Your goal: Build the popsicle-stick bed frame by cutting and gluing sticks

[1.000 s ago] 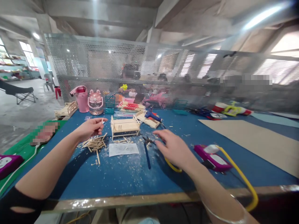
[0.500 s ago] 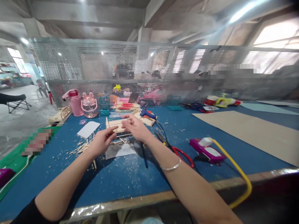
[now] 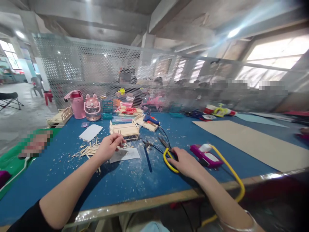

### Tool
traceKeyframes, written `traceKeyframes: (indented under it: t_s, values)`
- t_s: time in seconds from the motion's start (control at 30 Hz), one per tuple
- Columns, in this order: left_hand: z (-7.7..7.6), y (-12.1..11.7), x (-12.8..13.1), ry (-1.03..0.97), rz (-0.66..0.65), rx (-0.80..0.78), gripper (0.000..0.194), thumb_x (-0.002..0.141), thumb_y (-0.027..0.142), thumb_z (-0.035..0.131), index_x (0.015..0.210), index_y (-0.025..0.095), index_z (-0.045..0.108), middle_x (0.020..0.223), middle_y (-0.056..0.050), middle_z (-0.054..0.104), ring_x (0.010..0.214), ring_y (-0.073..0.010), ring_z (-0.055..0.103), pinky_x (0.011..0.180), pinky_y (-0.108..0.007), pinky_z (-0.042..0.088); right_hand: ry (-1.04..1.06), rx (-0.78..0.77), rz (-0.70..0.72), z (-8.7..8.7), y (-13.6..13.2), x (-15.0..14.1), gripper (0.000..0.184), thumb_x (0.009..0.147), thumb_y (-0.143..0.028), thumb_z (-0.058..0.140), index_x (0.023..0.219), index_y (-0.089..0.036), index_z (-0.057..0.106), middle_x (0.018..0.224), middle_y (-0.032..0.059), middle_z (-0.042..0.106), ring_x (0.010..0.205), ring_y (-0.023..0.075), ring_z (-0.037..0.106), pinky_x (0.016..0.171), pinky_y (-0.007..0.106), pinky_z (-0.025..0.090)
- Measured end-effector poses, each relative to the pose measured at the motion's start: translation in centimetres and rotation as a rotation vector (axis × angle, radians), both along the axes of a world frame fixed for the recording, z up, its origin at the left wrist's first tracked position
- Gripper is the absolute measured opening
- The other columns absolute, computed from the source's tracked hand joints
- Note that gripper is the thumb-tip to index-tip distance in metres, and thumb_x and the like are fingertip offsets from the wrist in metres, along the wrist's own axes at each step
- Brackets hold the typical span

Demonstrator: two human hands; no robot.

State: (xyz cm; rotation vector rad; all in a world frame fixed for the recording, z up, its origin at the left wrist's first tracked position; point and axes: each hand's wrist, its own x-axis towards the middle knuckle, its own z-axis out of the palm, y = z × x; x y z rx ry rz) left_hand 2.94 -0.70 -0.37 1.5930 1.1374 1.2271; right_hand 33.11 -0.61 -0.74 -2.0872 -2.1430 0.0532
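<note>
Apparently touching the pliers, the right hand curls partway, its grip hidden; the left hand bunches, contents unclear. Just beyond that hand, the wooden frame could topple if knocked; a brushing sleeve could scatter sticks.

Flask: stood left of the jug, before the mesh screen.
Stick frame: sat behind the paper slip.
Stick pile: lay left of that slip.
Nippers: lay between slip and right hand.
Power strip: lay right of that hand.
</note>
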Motion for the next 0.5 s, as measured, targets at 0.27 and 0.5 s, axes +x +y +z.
traceKeyframes:
  t_s: [0.27,0.5]
  values:
    - [-0.3,0.3,0.3,-0.32,0.153,0.11,0.029,0.072,0.044,0.057,0.073,0.016,0.055,0.056,0.005,0.052,0.048,-0.0065,0.047,0.051,-0.019,0.042,0.1,-0.089,-0.119,3.3,-1.4,-0.3,0.056,0.067,-0.023,0.051,0.122,-0.012,0.044,0.077,0.0092,0.064,0.067,0.0218,0.061,0.057,0.026,0.041]
    - [0.0,0.0,1.0,-0.643,0.19,-0.073,0.036,0.054,0.037,0.074,0.074,0.014,0.054,0.063,0.001,0.064,0.06,-0.0084,0.059,0.064,-0.022,0.047,0.466,0.121,0.123,4.3,-0.5,-5.4,0.058,0.064,-0.015,0.05,0.122,-0.018,0.044,0.095,0.0053,0.064,0.077,0.0172,0.061,0.066,0.024,0.044]
